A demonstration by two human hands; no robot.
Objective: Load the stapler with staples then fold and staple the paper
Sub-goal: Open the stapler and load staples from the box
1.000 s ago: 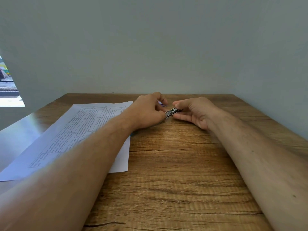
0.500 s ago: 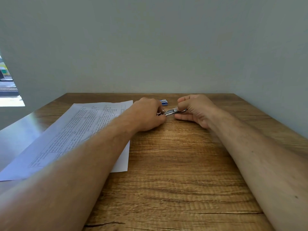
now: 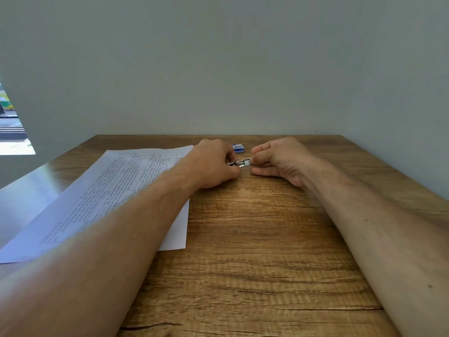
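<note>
A small silver metal stapler (image 3: 243,162) is held low over the wooden table (image 3: 255,239) between both hands. My left hand (image 3: 213,165) pinches its left end, and my right hand (image 3: 279,159) grips its right end with thumb and fingers. Much of the stapler is hidden inside the two fists. A little blue staple box (image 3: 238,148) lies on the table just behind the hands. A printed sheet of paper (image 3: 116,188) with a table of text lies flat to the left, partly under my left forearm.
A plain grey-green wall closes off the table's far edge and right side. A bright window opening (image 3: 12,132) shows at the far left. The table's left edge is glossy and reflective.
My hands have pulled slightly apart, so more of the stapler shows between them. My left hand dropped and uncovered the blue staple box behind it.
</note>
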